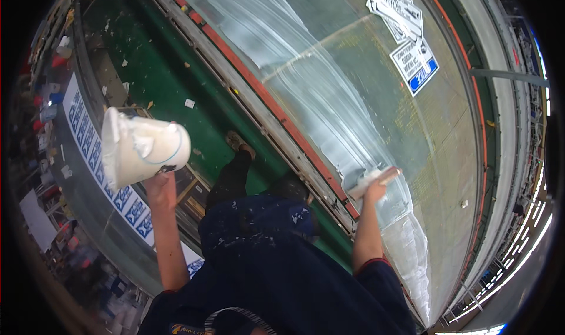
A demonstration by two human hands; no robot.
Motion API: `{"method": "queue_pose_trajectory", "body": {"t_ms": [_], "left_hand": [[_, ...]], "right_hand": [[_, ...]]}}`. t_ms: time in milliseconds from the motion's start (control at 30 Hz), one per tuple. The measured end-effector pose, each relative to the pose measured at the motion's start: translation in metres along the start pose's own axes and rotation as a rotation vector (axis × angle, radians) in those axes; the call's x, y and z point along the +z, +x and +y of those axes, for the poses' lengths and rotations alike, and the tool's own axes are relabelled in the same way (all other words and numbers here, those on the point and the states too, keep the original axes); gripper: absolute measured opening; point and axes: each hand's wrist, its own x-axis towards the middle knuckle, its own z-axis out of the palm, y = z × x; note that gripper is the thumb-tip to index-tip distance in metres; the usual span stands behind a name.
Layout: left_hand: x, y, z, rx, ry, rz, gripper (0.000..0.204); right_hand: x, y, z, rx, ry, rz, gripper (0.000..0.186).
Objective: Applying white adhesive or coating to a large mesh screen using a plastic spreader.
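Observation:
My left hand (161, 191) is closed on the lower side of a white bucket (156, 138). The bucket lies tilted on its side in the air, its mouth toward the left, with white paste smeared on its rim and wall. In my right hand (375, 191) is a wide flat spreader with a brown edge (388, 175); its kind is hard to make out. White paste covers its working side, which rests on the long greenish table (347, 58). A streaky band of white paste (329, 105) runs along the table up to the spreader.
Printed signs (415, 64) lie in an overlapping pile on the table's far right part. A red-edged rail (253, 79) borders the table's near side. To my left, a row of blue-and-white printed sheets (88, 138) lies on another long surface. Scraps dot the green floor (159, 70).

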Motion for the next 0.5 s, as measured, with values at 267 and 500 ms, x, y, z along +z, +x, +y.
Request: {"method": "queue_pose_trajectory", "body": {"t_ms": [267,500], "left_hand": [[-0.154,0.197,0.098,0.12,-0.02,0.225,0.069],[-0.213,0.373,0.126,0.155,0.026,0.214,0.067]], "right_hand": [[0.108,-0.151,-0.372,0.337,0.095,0.002,0.032],[0.21,-0.253,-0.66,0.233,0.125,-0.063,0.022]]}}
